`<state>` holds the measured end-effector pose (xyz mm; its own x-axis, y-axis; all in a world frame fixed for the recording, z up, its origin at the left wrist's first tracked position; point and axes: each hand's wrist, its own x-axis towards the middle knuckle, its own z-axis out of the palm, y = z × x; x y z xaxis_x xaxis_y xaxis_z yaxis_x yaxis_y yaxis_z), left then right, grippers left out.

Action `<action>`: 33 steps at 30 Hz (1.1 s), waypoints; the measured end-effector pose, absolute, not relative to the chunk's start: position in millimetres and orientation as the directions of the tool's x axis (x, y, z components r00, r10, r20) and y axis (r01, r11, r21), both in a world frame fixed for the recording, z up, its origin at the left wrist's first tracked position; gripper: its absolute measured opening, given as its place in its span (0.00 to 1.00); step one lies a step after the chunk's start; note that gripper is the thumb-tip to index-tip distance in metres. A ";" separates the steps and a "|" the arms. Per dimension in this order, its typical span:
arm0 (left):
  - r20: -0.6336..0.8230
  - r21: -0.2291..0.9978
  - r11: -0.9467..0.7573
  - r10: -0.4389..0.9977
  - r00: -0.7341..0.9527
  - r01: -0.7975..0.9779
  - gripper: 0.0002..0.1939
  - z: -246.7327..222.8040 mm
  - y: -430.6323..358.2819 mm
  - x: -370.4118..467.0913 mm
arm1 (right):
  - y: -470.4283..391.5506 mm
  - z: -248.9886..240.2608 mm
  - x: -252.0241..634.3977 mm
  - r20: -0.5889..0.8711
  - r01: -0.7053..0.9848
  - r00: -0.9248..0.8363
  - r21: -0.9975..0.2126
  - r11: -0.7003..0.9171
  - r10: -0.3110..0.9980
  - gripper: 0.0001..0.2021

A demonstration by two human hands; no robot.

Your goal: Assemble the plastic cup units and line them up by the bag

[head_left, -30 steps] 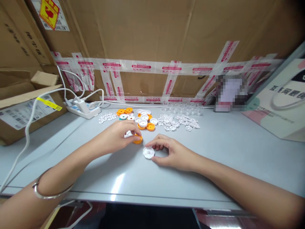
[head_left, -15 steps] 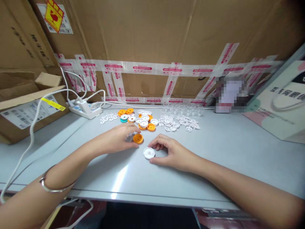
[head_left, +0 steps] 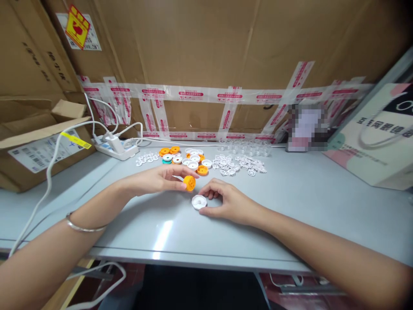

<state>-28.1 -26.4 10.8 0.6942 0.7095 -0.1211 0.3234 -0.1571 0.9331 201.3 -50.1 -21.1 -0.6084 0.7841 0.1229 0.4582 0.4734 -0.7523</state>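
My left hand (head_left: 167,178) pinches an orange round plastic cap (head_left: 189,183) by its edges, tilted and lifted off the table. Just below and to its right, a white round plastic cap (head_left: 199,202) lies hollow side up, with a small part inside that I cannot make out clearly. My right hand (head_left: 226,198) grips the white cap between thumb and fingers at its right side. Behind both hands sits a cluster of white caps (head_left: 192,165) and orange caps (head_left: 202,170), with a teal one (head_left: 167,162) among them.
Small white pieces (head_left: 146,159) lie left of the cluster; flat white openwork pieces (head_left: 251,164) and clear cups (head_left: 245,147) lie to the right. A power strip (head_left: 125,153) with cables and an open carton (head_left: 38,150) stand left. A printed bag (head_left: 377,142) stands right.
My left hand has closed on the orange cap, raised it from the table and tilted it. My right hand keeps hold of the white cap. The view has shifted slightly.
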 end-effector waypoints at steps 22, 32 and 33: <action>-0.147 0.775 -0.356 0.701 0.697 0.522 0.13 9.0 -34.8 -12.0 | -50.1 -27.4 198.8 0.204 0.462 -0.557 -0.729 0.505 0.805 0.14; 0.065 0.545 -0.605 0.721 0.690 0.581 0.11 10.7 -53.1 3.6 | -48.5 -31.0 198.8 0.202 0.460 -0.560 -0.732 0.504 0.804 0.14; 0.085 0.505 -0.627 0.720 0.689 0.593 0.11 10.0 -54.0 4.1 | -47.8 -30.6 199.5 0.199 0.458 -0.566 -0.732 0.505 0.800 0.15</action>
